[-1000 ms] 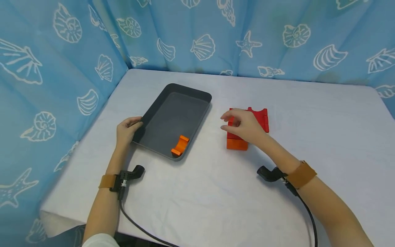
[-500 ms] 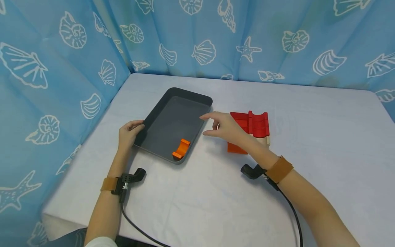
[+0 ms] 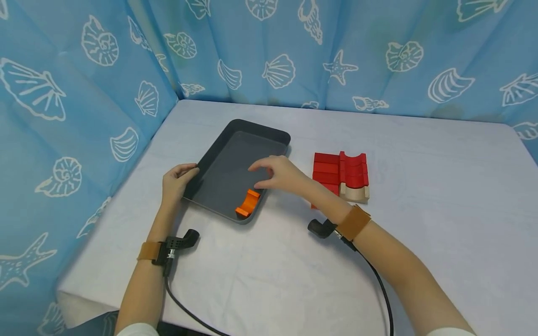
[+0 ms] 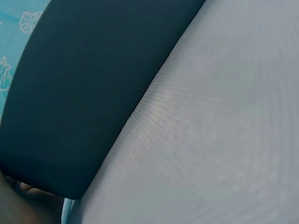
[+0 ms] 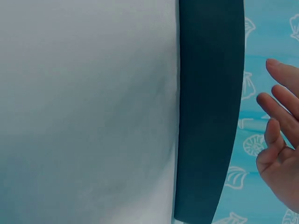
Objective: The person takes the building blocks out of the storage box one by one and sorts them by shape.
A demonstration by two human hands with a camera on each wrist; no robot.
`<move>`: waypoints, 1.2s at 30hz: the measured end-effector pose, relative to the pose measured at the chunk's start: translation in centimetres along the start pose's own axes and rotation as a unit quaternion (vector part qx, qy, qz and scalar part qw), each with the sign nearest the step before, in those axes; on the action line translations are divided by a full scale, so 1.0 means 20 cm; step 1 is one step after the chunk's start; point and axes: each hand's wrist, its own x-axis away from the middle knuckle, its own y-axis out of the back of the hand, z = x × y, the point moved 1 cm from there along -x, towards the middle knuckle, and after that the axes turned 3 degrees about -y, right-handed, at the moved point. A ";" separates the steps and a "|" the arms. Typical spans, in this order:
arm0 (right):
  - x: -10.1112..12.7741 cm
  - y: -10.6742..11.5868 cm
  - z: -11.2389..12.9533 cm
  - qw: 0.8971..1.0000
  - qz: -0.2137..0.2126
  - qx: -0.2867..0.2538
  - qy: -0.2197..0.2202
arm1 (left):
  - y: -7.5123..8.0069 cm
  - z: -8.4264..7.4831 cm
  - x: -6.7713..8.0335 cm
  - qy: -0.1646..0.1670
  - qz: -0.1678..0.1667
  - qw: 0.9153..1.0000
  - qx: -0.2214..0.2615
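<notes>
A dark grey tray [image 3: 235, 123] lies on the white table, seen close up in the left wrist view [image 4: 93, 93] and the right wrist view [image 5: 210, 116]. My left hand [image 3: 176, 179] grips its near left rim, thumb on top. A curved orange block [image 3: 248, 203] lies in the tray's near right corner. My right hand [image 3: 271, 171] hovers just above and behind that block, fingers loosely spread and empty [image 5: 280, 140]. To the right stands a group of red blocks [image 3: 342, 170] with a cream arch block [image 3: 354, 193] at its front.
A sliver of another orange block [image 3: 313, 205] shows behind my right forearm. Blue shell-print curtains [image 3: 84, 116] close off the left and back. The table edge [image 3: 126, 298] runs near my left elbow. Cables trail from both wrist cameras.
My right hand left the red and orange blocks and swept left to above the tray's near right corner. The left hand stayed on the tray rim.
</notes>
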 end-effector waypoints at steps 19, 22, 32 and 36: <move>-0.10 -0.12 0.00 0.988 0.095 0.116 -0.027 | 0.00 0.01 -0.01 0.004 -0.003 1.000 0.002; -0.11 -0.13 0.01 0.988 0.084 0.124 -0.027 | 0.00 0.02 -0.01 0.007 -0.007 1.000 0.003; -0.09 -0.13 0.01 0.988 0.073 0.129 -0.032 | 0.01 0.01 -0.01 0.006 -0.003 1.000 0.006; -0.09 -0.12 0.01 0.985 0.097 0.139 -0.028 | 0.00 0.02 -0.01 0.005 0.001 1.000 0.009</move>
